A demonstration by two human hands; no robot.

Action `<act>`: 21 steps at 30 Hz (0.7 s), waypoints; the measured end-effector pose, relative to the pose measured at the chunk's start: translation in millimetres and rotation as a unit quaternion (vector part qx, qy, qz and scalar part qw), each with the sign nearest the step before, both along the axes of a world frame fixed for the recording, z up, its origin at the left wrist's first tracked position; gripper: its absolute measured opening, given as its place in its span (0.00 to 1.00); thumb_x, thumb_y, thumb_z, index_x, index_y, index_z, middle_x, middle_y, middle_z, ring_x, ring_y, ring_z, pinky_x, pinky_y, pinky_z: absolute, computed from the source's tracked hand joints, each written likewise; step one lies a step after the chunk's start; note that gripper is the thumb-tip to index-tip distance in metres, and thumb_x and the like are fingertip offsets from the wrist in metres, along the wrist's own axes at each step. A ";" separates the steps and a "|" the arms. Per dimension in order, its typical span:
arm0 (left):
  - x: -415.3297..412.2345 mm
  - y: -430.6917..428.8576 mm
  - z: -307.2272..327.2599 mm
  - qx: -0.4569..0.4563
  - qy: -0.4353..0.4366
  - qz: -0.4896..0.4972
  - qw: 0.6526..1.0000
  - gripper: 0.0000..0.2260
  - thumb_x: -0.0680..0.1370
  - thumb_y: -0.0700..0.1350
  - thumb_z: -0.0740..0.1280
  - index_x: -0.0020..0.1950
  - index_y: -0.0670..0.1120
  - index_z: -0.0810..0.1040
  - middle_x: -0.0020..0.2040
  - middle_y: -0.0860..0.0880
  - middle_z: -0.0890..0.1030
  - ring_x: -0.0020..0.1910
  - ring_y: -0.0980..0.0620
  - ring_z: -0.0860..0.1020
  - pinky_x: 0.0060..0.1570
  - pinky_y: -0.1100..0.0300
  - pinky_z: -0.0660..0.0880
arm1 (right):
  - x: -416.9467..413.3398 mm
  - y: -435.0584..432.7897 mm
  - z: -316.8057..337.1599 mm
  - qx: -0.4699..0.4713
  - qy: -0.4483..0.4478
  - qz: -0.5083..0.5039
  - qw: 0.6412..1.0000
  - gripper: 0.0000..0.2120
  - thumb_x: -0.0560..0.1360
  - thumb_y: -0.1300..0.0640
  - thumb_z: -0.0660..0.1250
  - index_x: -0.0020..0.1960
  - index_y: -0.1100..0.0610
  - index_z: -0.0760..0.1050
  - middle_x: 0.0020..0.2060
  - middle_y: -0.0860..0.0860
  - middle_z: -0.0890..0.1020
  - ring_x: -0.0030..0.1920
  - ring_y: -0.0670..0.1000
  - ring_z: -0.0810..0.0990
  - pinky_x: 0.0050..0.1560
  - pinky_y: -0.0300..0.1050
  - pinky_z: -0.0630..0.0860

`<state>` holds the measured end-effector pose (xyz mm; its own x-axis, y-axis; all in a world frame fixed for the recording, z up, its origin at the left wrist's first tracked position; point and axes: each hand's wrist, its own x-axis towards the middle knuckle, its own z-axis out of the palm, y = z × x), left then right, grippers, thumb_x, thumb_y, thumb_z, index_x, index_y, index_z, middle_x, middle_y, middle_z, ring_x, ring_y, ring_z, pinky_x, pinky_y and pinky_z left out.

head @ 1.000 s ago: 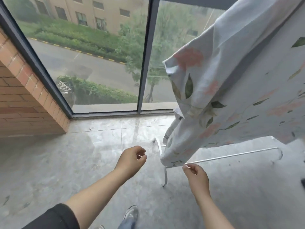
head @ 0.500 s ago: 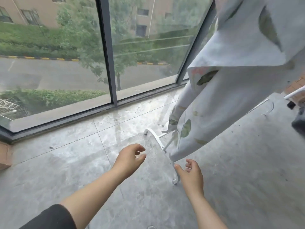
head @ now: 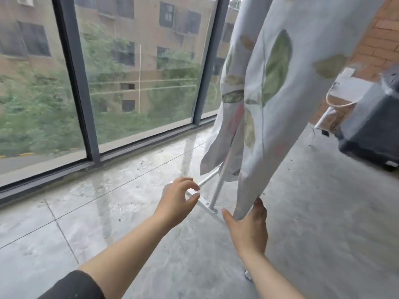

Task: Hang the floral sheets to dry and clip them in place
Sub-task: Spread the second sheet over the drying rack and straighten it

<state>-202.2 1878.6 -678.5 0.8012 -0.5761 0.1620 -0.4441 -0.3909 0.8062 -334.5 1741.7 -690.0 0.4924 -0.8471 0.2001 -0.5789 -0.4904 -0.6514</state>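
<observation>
Across the upper left and centre of the frame runs the big window (head: 133, 83) with its dark frame, and below it the pale tiled floor (head: 108, 212) fills the bottom half. Down the right of centre hangs our floral sheet (head: 269, 100), draped from somewhere above the top edge, its folds falling almost to the floor. At the far right sit a brick wall (head: 380, 37) and a dark grey box (head: 371, 126) we cannot identify. Under the sheet we see the white metal drying rack (head: 218, 190), a thin pole meeting a flat foot on the tiles.

Our right hand (head: 248, 227), at lower centre right, is cupped loosely around the sheet's lowest corner, thumb on one side and fingers on the other; it touches the cloth but whether it pinches it we cannot tell. Our left hand (head: 177, 201), just left of the rack's foot, is half open with fingers curled and holds nothing.

We judge the hanging done and the straightening in hand: the hem wants pulling down and spreading flat. No clips are in view, so the next move calls for smoothing the folds, then fetching clips and reaching up to the rail.
</observation>
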 end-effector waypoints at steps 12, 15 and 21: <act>39.8 -53.6 -8.8 -0.030 0.024 -0.063 0.997 0.15 0.78 0.44 0.66 0.65 0.54 0.77 0.78 0.52 0.54 0.76 0.54 0.58 0.69 0.60 0.60 | 4.1 -28.6 -36.6 -0.009 -0.021 -0.042 0.999 0.30 0.69 0.40 0.70 0.65 0.53 0.68 0.59 0.48 0.76 0.55 0.52 0.79 0.46 0.47 0.75; 40.2 -61.4 -12.9 -0.085 -0.014 -0.025 0.996 0.13 0.76 0.41 0.67 0.61 0.49 0.80 0.59 0.53 0.80 0.59 0.56 0.77 0.59 0.62 0.71 | 9.3 -29.6 -39.4 -0.001 -0.019 -0.046 0.999 0.12 0.72 0.50 0.66 0.51 0.55 0.72 0.46 0.52 0.80 0.45 0.55 0.80 0.40 0.47 0.75; 33.0 -47.7 -27.3 -0.191 -0.002 0.138 0.972 0.13 0.65 0.46 0.79 0.40 0.46 0.76 0.39 0.50 0.80 0.40 0.54 0.79 0.42 0.58 0.76 | -2.0 -24.0 -19.9 0.095 -0.153 0.009 0.984 0.15 0.71 0.61 0.61 0.28 0.55 0.60 0.21 0.45 0.66 0.27 0.50 0.64 0.30 0.44 0.60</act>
